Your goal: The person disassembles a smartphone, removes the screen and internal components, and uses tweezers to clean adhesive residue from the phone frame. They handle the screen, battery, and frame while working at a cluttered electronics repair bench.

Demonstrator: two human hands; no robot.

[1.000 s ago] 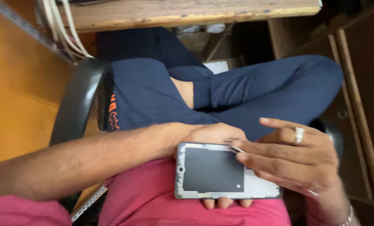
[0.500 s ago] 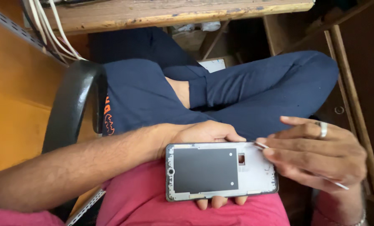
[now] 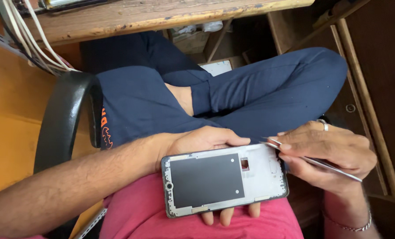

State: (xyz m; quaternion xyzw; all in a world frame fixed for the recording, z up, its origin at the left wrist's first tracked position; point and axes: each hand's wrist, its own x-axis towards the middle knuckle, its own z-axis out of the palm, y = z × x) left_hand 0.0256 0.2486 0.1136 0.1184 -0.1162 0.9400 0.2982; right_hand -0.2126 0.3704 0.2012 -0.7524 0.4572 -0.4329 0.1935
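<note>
Seemingly, left hand (image 3: 197, 141) cradles phone (image 3: 224, 183); right hand (image 3: 328, 155) pinches tweezers (image 3: 312, 160).

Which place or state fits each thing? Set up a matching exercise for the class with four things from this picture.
Things:
1. phone
2. tweezers
3. ring
4. armrest

Places or states:
A. black, curved, beside the leg
B. on a right-hand finger
C. back cover off, lying in the left hand
D. pinched in the right hand, tip at the phone's edge

Pairs: 1-C, 2-D, 3-B, 4-A
</note>
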